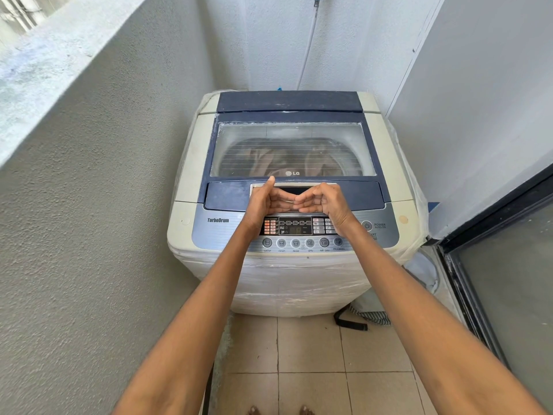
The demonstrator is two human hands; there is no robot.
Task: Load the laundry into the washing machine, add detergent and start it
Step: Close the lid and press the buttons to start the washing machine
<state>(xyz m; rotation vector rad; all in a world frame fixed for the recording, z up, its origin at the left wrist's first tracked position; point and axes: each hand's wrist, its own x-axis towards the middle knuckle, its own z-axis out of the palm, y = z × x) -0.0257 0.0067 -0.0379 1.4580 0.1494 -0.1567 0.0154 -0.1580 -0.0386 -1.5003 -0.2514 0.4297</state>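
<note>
The top-loading washing machine [191, 163] stands in the corner with its glass lid [293, 136] down. Brownish laundry [260, 160] shows dimly through the glass. My left hand [266, 202] and my right hand [326, 202] hover side by side over the lid's front handle recess [294, 189], just above the control panel [294, 226]. Their fingers curve loosely toward each other until the tips meet, and the left thumb points up. Neither hand holds anything. No detergent is in view.
A rough grey wall [89, 205] runs close on the left and a dark-framed sliding door [493, 265] on the right. A water hose [311, 40] climbs the back wall. A black strap and striped cloth [368, 319] lie on the tiled floor [311, 354].
</note>
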